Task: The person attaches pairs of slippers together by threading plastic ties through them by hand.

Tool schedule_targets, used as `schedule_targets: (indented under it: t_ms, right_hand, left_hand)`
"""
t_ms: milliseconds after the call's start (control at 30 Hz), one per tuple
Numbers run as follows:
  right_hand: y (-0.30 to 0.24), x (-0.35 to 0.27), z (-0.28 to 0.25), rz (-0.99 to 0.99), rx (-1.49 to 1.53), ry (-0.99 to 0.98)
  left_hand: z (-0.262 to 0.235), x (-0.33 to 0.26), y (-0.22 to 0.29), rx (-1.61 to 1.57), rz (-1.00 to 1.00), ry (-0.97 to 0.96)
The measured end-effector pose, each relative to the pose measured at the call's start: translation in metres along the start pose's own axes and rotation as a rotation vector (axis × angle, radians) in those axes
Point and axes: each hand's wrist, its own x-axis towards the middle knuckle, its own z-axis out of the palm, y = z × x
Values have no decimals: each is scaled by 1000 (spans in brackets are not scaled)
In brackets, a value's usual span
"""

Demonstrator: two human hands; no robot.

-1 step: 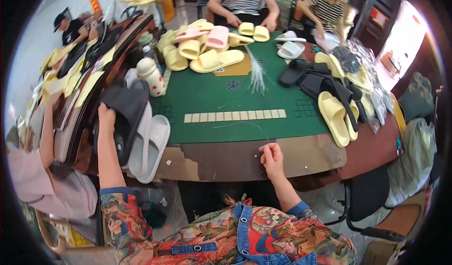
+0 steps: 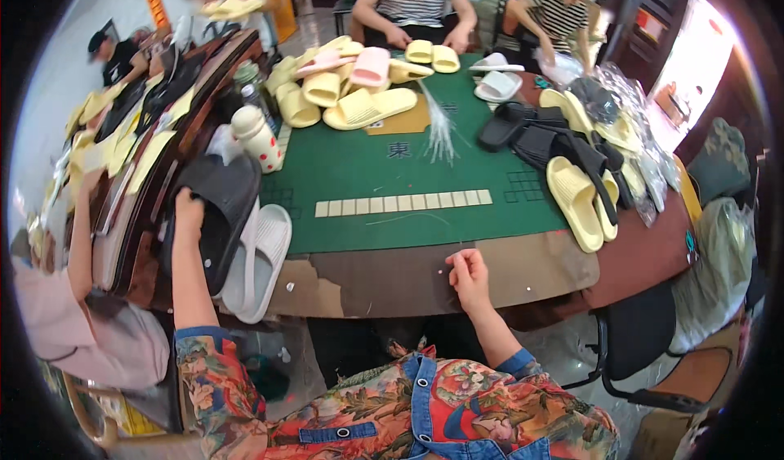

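We're at the left end of the table, and our left hand point(image 2: 189, 213) is right on a black slipper point(image 2: 230, 184), fingers bent down by the inner edge of its strap; the tips are hidden, so we can't tell how firmly they grip. The slipper lies directly under and to the right of those fingers, with a pale grey slipper point(image 2: 272, 235) just beside it, farther right. Over by the brown front edge, our right hand point(image 2: 469, 279) is curled in, nothing visible inside it, well apart from any footwear. As for progress, we'd call it partway: plenty sits loose, with a yellow slipper point(image 2: 371, 107) among the far heap, a pink slipper point(image 2: 370, 66) on top, and a black-and-yellow cluster on the right, near crumpled clear plastic point(image 2: 641, 121). Whether any pair there is finished, we can't say.
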Motion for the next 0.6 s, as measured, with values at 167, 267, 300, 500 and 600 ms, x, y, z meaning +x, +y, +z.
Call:
schedule_targets:
  t_ms: [167,267,300,500,600]
  right_hand:
    - [-3,-6,-17,27,-2,31]
    - [-3,-6,-16,9,11,16]
    - [-2,-6,-13,10,21,2]
    - [-3,-2,-18,-9,-1,12]
    - [-2,0,-16,-11,10,-9]
  left_hand:
    - [54,11,2,380,-76,98]
    - [42,16,-4,162,-4,28]
    - [31,14,-6,272,-11,44]
    - [22,-15,48,818,-49,8]
    - [27,-19,27,991,-88,44]
